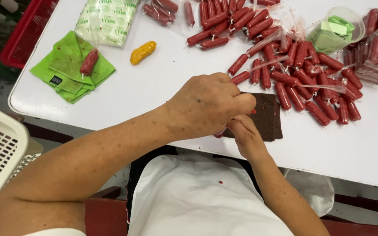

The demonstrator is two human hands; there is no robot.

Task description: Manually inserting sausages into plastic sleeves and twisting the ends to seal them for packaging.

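We see the left hand (206, 107) and right hand (246, 135) pinching a small red sausage (219, 132) over a dark cloth (267, 118); sausage pile (302, 83) and green rag (68, 67) flank them on the white table (154, 87).

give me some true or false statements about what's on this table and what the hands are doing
1. Both hands meet over a dark brown cloth. True: the left hand and right hand work together there.
2. A single red sausage lies on the green cloth. True.
3. The yellow piece sits in the red crate. False: it lies on the white table.
4. The pile of red sausages lies left of the hands. False: it lies to the right.
5. The plastic cup holds red sausages. False: it holds green slips.
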